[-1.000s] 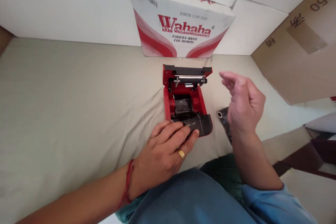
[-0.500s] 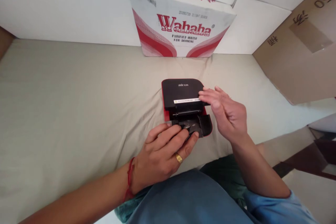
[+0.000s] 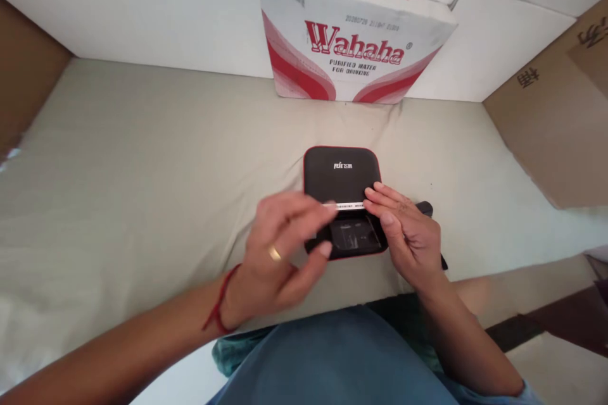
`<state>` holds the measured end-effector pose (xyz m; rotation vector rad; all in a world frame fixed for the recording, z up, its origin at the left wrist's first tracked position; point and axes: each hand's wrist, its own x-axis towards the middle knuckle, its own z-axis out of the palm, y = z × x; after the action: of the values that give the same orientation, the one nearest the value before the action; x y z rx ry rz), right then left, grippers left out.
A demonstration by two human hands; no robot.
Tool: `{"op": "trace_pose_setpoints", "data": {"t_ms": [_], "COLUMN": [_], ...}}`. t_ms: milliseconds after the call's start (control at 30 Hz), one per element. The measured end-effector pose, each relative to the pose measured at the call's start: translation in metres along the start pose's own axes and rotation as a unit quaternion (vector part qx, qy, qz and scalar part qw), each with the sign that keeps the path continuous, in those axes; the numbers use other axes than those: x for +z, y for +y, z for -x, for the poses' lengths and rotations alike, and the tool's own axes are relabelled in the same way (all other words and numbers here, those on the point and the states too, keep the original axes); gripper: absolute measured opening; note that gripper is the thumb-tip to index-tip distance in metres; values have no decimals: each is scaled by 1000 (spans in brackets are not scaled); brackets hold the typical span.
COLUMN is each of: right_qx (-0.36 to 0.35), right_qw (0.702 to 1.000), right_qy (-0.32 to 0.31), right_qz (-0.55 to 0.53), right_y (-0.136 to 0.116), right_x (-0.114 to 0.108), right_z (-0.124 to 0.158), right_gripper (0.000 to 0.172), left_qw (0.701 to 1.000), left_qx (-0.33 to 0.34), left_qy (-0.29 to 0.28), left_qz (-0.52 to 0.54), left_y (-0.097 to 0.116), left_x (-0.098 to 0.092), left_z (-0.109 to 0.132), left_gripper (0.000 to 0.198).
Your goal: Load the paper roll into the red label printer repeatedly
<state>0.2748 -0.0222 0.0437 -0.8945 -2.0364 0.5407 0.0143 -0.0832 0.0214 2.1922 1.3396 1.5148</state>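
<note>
A small black printer (image 3: 342, 180) with a red edge and a FEIE logo lies on the cloth in front of me. Its lid has a white label strip (image 3: 350, 206) along the near side, and below that shows a dark, glossy recess (image 3: 356, 233). My left hand (image 3: 280, 247), somewhat blurred, is at the printer's near left, thumb and fingers apart with nothing visible between them. Fingers of my right hand (image 3: 406, 231) lie outstretched against the lid's right side by the strip. A black piece (image 3: 424, 207) sticks out behind that hand; its kind is unclear.
A beige cloth (image 3: 166, 145) covers the surface. At the back stands a white and red Wahaha water carton (image 3: 351, 44), among plain white boxes (image 3: 156, 6). Brown cardboard boxes border the right (image 3: 546, 120) and left (image 3: 28, 69) sides.
My left hand has lifted from the printer's recess and moved left. The printer's lid has come down nearer me, hiding the roller bar. My right hand stays at its right side.
</note>
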Motion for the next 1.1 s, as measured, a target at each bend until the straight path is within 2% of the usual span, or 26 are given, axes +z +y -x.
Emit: {"op": "trace_pose_setpoints", "data": {"t_ms": [33,100,200,267,367,433,567,667,767,867,1033,1100], "right_qx": [3,13,41,47,33,33,30,-10,-65,-119,-130,-138], "right_qw": [1000,1000,999,998,999,999,995,999,996,982,981,980], "right_qy": [11,24,17,11,15,41,87,45,-56,-143,-140,-140], "right_qz": [-6,-15,-24,-27,-12,3,24,10,-7,9,29,38], "right_y": [0,-2,-8,-14,-21,-23,-25,-30,-36,-40,-43,-46], "right_x": [2,4,1,-3,-9,-12,-17,-18,-15,-9,-5,-6], "right_z": [1,4,8,9,10,12,19,23,20,15,10,9], "right_gripper": [36,33,32,33,34,34,39,44,55,63,70,70], "left_qw": [997,984,955,938,916,904,900,889,864,856,881,882], "left_qx": [-72,-146,-185,-202,-218,-222,-224,-233,-253,-254,-217,-207], "left_qy": [3,-17,-94,-119,-136,-149,-139,-135,-150,-161,-162,-159], "left_qz": [24,99,213,255,307,332,347,370,409,421,389,392], "left_y": [-7,-26,-55,-66,-66,-62,-57,-59,-61,-60,-59,-59], "left_x": [-3,-8,-6,-1,7,11,16,19,19,16,16,18], "left_z": [-2,-3,4,9,11,10,9,11,10,8,4,3], "left_gripper": [66,76,98,100,104,108,110,110,115,114,107,107]}}
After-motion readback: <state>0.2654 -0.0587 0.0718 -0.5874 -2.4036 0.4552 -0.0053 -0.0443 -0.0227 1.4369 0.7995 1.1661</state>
